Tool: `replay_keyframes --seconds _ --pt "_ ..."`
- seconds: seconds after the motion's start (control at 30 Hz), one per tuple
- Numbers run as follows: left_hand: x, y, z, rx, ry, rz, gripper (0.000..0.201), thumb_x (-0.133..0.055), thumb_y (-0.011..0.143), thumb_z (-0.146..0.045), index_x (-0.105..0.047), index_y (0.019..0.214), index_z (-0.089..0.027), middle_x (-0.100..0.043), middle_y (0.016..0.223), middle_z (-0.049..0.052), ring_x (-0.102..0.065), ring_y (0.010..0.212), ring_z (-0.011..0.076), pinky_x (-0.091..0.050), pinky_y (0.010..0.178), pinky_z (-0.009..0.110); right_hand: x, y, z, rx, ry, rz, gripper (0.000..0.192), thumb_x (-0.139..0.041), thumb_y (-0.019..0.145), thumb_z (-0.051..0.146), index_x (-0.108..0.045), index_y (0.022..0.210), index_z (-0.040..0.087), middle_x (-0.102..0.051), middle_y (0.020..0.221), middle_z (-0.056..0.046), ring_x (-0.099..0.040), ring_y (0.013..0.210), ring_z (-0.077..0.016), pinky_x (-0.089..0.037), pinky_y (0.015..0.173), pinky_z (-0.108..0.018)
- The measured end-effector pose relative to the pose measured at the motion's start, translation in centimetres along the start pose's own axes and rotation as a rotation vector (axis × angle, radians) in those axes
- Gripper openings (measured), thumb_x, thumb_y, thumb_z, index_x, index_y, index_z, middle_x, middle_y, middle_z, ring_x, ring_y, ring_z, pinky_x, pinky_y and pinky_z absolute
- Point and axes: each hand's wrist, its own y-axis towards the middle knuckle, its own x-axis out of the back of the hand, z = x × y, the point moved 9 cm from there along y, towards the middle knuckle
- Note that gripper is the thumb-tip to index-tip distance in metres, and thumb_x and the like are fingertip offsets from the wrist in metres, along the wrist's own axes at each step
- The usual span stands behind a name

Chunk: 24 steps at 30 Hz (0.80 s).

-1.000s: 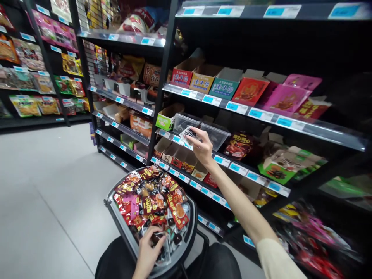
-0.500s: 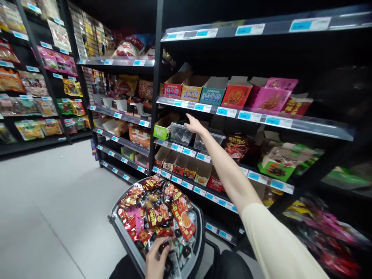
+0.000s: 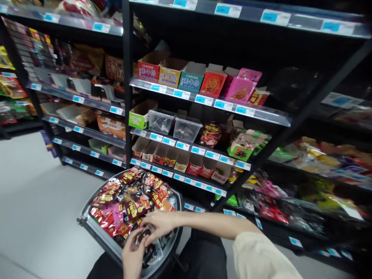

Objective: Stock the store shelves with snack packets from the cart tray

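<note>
A grey-rimmed basket [image 3: 93,231] in front of me is heaped with small snack packets, many of them dark red with yellow lettering. Over its near part, my left hand [image 3: 133,252] curls its thumb and fingers around a dark snack packet in clear wrapping [image 3: 145,232]. My right hand [image 3: 159,225] reaches in from the right, its fingers closed on the same packet, close to the left fingertips. Below the hands lie more clear-wrapped dark packets [image 3: 155,254]. The fingers partly hide what they grip.
Ahead stands a black shelf rack with open cartons, such as a teal carton [image 3: 190,81], and two clear plastic tubs, one a tub [image 3: 187,130] at mid height. Bagged snacks [image 3: 270,205] fill the lower right shelves. Grey floor [image 3: 58,186] lies to the left.
My right hand has come down from the clear tubs on the shelf to the packet at my left hand. The view has turned right and downward.
</note>
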Motion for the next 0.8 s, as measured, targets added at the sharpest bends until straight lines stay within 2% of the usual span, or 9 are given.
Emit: replay_keyframes --seconds 0.07,0.17,0.27,0.33,0.43,0.57,0.7,0.73,0.8 --pt "0.2 0.0 -0.7 -0.052 -0.032 -0.034 0.047 -0.08 0.074 -0.058 -0.074 0.095 -0.017 -0.076 0.1 0.012 -0.075 0.095 0.0284 -0.063 0.088 0.039 -1.2 0.0 -2.0 -0.078 0.128 -0.091 0.061 -0.094 0.059 0.052 -0.074 0.106 0.02 -0.074 0.085 0.0 -0.071 0.08 -0.018 -0.052 0.074 -0.024" --pt "0.1 -0.1 -2.2 -0.123 -0.097 -0.047 0.041 -0.082 0.075 -0.052 -0.071 0.093 -0.017 -0.074 0.102 0.011 -0.074 0.099 0.0269 -0.062 0.091 0.04 -2.3 -0.3 -4.5 -0.177 0.447 -0.136 0.061 -0.094 0.057 0.053 -0.073 0.102 0.018 -0.072 0.077 0.001 -0.071 0.072 -0.0169 -0.053 0.07 -0.025" --pt "-0.7 -0.8 -4.4 -0.23 -0.103 -0.009 0.036 -0.086 0.073 -0.047 -0.071 0.087 -0.018 -0.074 0.104 0.011 -0.074 0.101 0.0274 -0.062 0.089 0.042 -3.4 -1.1 -5.4 -0.202 0.787 -0.142 0.061 -0.092 0.058 0.054 -0.07 0.1 0.015 -0.074 0.092 -0.005 -0.073 0.083 -0.0199 -0.057 0.075 -0.03" --pt "-1.7 -1.6 -6.2 -0.348 -0.03 0.065 0.021 -0.083 0.079 -0.039 -0.073 0.083 -0.02 -0.074 0.098 0.009 -0.074 0.1 0.0262 -0.062 0.088 0.043 -4.1 -1.5 -5.3 -0.172 0.902 -0.106 0.058 -0.093 0.056 0.049 -0.067 0.096 0.015 -0.074 0.101 -0.008 -0.073 0.093 -0.0224 -0.057 0.083 -0.035" --pt "-3.2 -3.2 -7.7 -0.488 0.093 0.181 0.013 -0.07 0.091 -0.026 -0.076 0.081 -0.023 -0.074 0.087 0.007 -0.073 0.102 0.0247 -0.061 0.092 0.044 -4.1 -2.0 -4.7 -0.09 0.878 -0.063 0.051 -0.094 0.056 0.04 -0.065 0.091 0.017 -0.073 0.107 -0.009 -0.071 0.102 -0.0249 -0.055 0.09 -0.039" --pt "-3.5 -4.6 -8.1 -0.558 0.113 0.224 0.014 -0.065 0.094 -0.021 -0.077 0.088 -0.023 -0.074 0.091 0.007 -0.073 0.104 0.0241 -0.063 0.09 0.04 -3.9 -2.8 -3.5 -0.017 0.689 0.015 0.054 -0.089 0.067 0.038 -0.068 0.113 0.018 -0.072 0.116 -0.009 -0.069 0.11 -0.0251 -0.054 0.094 -0.037" --pt "-3.4 -4.7 -7.6 -0.602 0.141 0.213 0.01 -0.07 0.092 -0.022 -0.077 0.098 -0.026 -0.073 0.096 0.006 -0.073 0.108 0.0262 -0.063 0.092 0.04 -5.4 -3.2 -3.0 -0.079 0.65 0.229 0.047 -0.079 0.078 0.052 -0.071 0.112 0.02 -0.073 0.094 -0.004 -0.072 0.081 -0.0197 -0.058 0.071 -0.03" --pt "-3.4 -4.7 -7.6 -0.636 0.159 0.198 0.015 -0.073 0.089 -0.024 -0.076 0.103 -0.027 -0.073 0.102 0.007 -0.072 0.11 0.0274 -0.063 0.093 0.042 -4.7 -3.0 -3.1 -0.082 0.609 0.2 0.045 -0.079 0.079 0.052 -0.073 0.11 0.02 -0.073 0.09 -0.003 -0.071 0.078 -0.0192 -0.058 0.069 -0.029" --pt "-3.1 -4.6 -7.8 -0.696 0.209 0.137 0.035 -0.08 0.083 -0.027 -0.072 0.117 -0.03 -0.071 0.117 0.008 -0.069 0.117 0.0302 -0.061 0.098 0.047 -1.1 -2.3 -2.6 -0.006 0.458 0.021 0.037 -0.079 0.08 0.046 -0.075 0.105 0.019 -0.075 0.092 -0.005 -0.072 0.083 -0.0202 -0.057 0.075 -0.03"
